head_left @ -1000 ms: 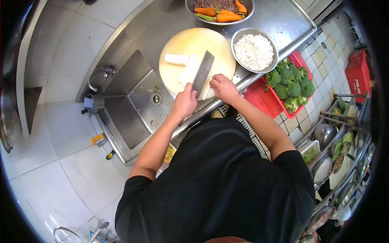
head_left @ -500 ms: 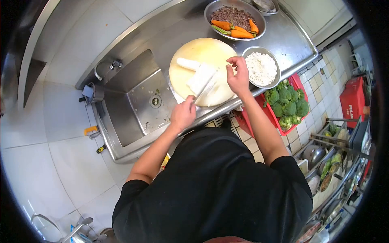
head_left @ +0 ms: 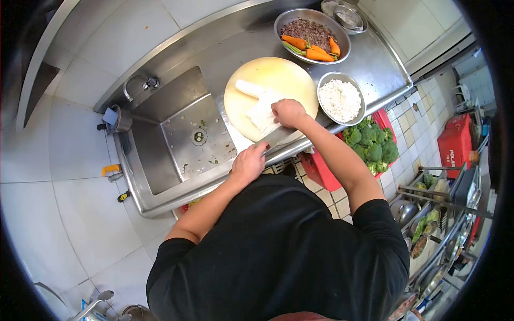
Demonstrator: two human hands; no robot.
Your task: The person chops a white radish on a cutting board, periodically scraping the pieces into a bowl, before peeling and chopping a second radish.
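A round yellowish chopping board [head_left: 286, 69] lies on the steel counter. On it rest a peeled piece of white radish [head_left: 248, 89] and a block of flat white radish slices [head_left: 261, 113]. At the board's near edge my left hand [head_left: 249, 163] is closed round the handle of a knife, whose broad blade [head_left: 279, 135] points right alongside the slices. My right hand [head_left: 289, 113] has its fingers curled down on the right end of the slices; its fingertips are partly hidden.
Right of the board stands a bowl of white diced pieces [head_left: 340, 100]. Behind it is a bowl with carrots [head_left: 316, 55] and brown chopped food. A red crate [head_left: 327, 174] holds broccoli [head_left: 375, 140] below the counter edge. The sink [head_left: 176, 150] lies left.
My right hand has come down and left from above the board's right side onto the slices. My left hand and the knife have shifted slightly nearer my body, the blade turning flatter.
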